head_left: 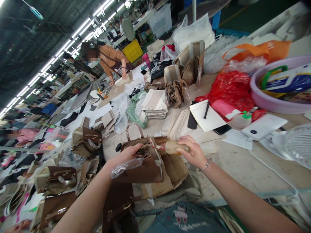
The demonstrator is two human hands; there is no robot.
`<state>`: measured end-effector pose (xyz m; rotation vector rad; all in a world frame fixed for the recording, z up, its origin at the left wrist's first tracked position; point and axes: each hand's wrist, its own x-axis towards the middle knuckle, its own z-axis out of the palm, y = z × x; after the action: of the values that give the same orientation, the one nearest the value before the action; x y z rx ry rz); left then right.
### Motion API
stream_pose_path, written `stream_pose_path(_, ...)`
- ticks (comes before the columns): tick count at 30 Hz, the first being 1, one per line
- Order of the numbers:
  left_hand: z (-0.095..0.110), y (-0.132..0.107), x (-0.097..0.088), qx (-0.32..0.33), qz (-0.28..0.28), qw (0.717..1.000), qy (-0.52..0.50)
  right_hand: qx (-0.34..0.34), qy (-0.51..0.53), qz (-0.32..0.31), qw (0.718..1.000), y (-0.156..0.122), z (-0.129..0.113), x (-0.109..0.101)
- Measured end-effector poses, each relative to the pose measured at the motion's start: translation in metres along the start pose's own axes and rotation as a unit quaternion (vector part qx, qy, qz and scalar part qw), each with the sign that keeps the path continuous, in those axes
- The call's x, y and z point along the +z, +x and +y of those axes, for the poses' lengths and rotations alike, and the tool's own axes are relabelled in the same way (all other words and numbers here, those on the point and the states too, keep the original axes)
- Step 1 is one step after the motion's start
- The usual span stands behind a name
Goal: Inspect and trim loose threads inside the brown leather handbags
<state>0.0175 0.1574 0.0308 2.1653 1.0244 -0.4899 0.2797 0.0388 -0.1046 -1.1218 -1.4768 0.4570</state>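
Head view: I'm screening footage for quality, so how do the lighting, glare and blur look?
In the head view, ceiling lights glare against the dark roof; highlights mark the red plastic bag; the left hand and right hand read fairly clearly; a distant person in grey-green looks softer; the whole head view is tilted.

The left hand (133, 150) (and forearm (89, 194)) hides part of the brown bag (145, 171).

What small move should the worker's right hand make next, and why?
Probably guide the bottle, narrow end first, along the top of the brown bag: the right hand holds it sideways, that end pointing at the bag, while the left hand is at the bag's upper edge. Whether they touch is unclear.
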Motion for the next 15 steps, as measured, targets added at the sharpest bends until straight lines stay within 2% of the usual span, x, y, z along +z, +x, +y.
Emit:
stream_pose_path(5, -0.002, 0.001, 0.000, 0.001, 0.003, 1.000, 0.005, 0.008, 0.006, -0.006, 1.000, -0.008, 0.000, 0.000)
stream_pose_path(15, -0.005, 0.001, 0.002, -0.025, 0.002, 1.000, -0.002, -0.021, -0.001, 0.050, 0.999, 0.027, -0.009, 0.009)
